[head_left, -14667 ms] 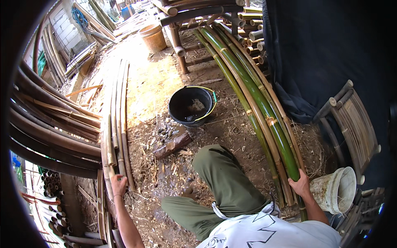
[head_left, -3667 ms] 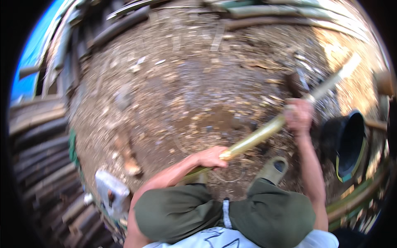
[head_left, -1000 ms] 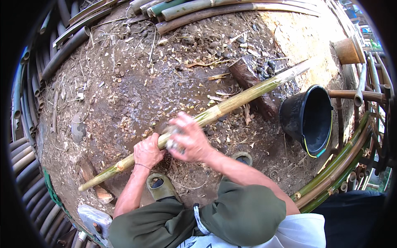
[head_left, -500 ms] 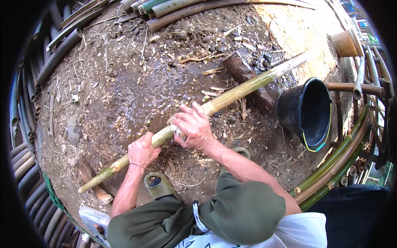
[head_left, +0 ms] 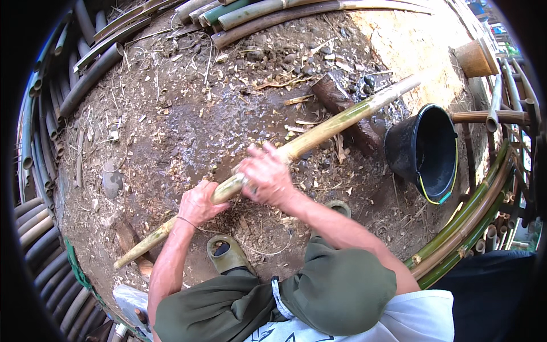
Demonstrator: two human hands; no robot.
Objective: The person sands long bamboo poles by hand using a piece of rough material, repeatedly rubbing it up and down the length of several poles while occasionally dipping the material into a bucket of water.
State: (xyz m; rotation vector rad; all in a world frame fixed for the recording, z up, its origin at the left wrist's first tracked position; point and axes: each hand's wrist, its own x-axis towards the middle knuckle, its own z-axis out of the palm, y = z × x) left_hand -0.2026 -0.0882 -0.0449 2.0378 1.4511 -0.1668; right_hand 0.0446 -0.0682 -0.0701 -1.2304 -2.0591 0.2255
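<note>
A long, peeled bamboo pole (head_left: 319, 132), pale yellow with green streaks, slants from low left to upper right in front of me. My left hand (head_left: 198, 203) is closed round its lower part. Farther up, my right hand (head_left: 266, 175) wraps over the pole, its fingers blurred by motion. Something pale and small shows between that palm and the pole, too smeared to name. Toward its upper end the pole crosses a dark wooden block (head_left: 363, 135). Its lower end lies over a short piece of wood (head_left: 126, 235).
A black bucket (head_left: 402, 142) with a yellow handle lies tilted at the right. Bamboo poles (head_left: 91, 80) are piled at left, more poles (head_left: 273, 18) lie at the far side, and green bamboo (head_left: 456, 228) curves along the right. Wet ground holds chips. My sandals (head_left: 225, 253) are near.
The view has shifted slightly, so the surroundings sit a little differently. My right hand is more blurred on the pole; my left keeps its hold.
</note>
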